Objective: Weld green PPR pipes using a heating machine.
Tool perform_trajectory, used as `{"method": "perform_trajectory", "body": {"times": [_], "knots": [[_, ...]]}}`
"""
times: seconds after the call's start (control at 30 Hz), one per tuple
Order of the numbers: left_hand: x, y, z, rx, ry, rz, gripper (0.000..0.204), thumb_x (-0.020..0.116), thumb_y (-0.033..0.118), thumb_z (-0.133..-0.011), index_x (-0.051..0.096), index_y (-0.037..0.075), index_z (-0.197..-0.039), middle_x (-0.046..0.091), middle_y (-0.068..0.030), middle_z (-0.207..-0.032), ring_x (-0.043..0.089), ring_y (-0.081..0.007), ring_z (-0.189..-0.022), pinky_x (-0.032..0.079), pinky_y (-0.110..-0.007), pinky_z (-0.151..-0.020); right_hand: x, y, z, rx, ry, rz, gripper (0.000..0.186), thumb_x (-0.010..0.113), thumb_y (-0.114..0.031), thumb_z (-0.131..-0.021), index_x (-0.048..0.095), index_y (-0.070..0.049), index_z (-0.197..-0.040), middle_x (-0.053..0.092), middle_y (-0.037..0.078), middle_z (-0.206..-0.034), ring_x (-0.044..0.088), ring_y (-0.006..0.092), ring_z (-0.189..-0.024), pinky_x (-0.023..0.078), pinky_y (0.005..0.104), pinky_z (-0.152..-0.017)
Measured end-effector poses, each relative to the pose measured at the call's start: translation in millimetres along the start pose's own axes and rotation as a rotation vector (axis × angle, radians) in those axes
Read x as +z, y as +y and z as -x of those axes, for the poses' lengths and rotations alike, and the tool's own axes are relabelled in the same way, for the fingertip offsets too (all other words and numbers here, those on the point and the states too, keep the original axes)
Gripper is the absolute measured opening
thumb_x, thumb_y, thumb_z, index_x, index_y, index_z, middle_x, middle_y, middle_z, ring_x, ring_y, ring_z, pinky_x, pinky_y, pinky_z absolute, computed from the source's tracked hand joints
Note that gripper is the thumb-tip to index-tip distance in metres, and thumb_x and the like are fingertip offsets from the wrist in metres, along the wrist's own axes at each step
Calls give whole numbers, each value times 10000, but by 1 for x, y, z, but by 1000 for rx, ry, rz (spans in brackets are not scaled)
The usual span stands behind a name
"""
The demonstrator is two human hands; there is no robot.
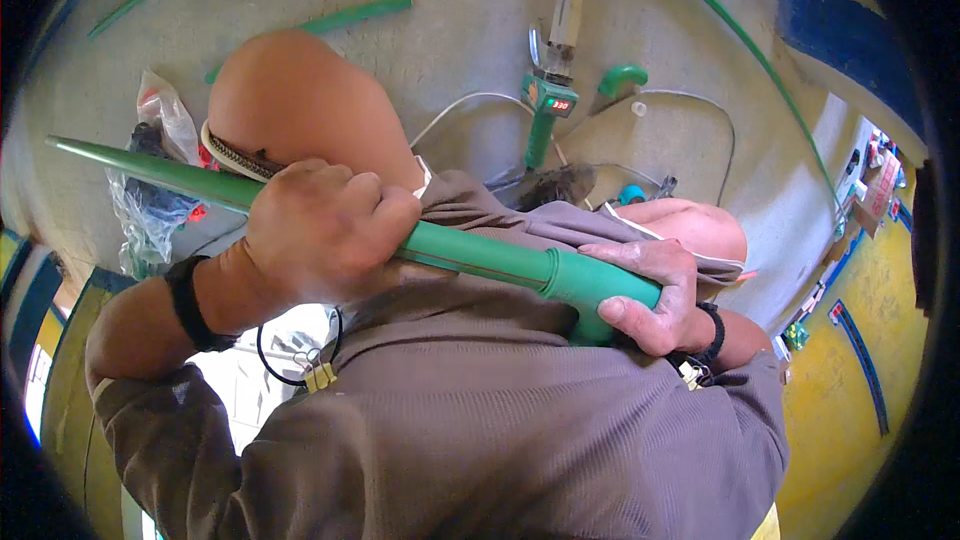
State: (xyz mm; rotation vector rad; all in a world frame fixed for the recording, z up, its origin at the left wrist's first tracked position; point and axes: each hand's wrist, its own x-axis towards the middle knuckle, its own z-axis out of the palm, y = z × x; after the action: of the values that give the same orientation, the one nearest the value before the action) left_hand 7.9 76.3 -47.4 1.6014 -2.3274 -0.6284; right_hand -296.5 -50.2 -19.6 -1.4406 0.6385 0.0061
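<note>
A long green plastic pipe [480, 252] lies slantwise across my lap, its far end reaching out to the left past my knee. My left hand [325, 225] is wrapped round the pipe's middle. On the pipe's right end sits a thicker green elbow fitting [592, 280], one arm of it turned down toward my body. My right hand [660, 295] clasps this fitting, thumb on the near side and fingers over the far side. The palm hides part of the fitting's outer end.
A green-handled pipe welding tool [550, 95] with a lit display stands on the floor [460, 30] ahead, its cable trailing. Beside it lies another green fitting [622, 79]. Cut green pipe [360, 14] and a plastic bag [150, 205] are to the left, a long pipe [740, 35] to the right.
</note>
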Motion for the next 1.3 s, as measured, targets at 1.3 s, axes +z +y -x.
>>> {"method": "perform_trajectory", "body": {"times": [1.3], "knots": [[4, -1, 21, -158, -52, -101, 338, 706, 161, -642, 604, 56, -946, 569, -85, -765, 558, -297, -675, 430, -425, -602, -81, 37, 31, 252, 415, -310, 436, 636, -384, -895, 622, -23, -1139, 630, 70, -1137, 624, 177, -904, 511, 328, -817]]}}
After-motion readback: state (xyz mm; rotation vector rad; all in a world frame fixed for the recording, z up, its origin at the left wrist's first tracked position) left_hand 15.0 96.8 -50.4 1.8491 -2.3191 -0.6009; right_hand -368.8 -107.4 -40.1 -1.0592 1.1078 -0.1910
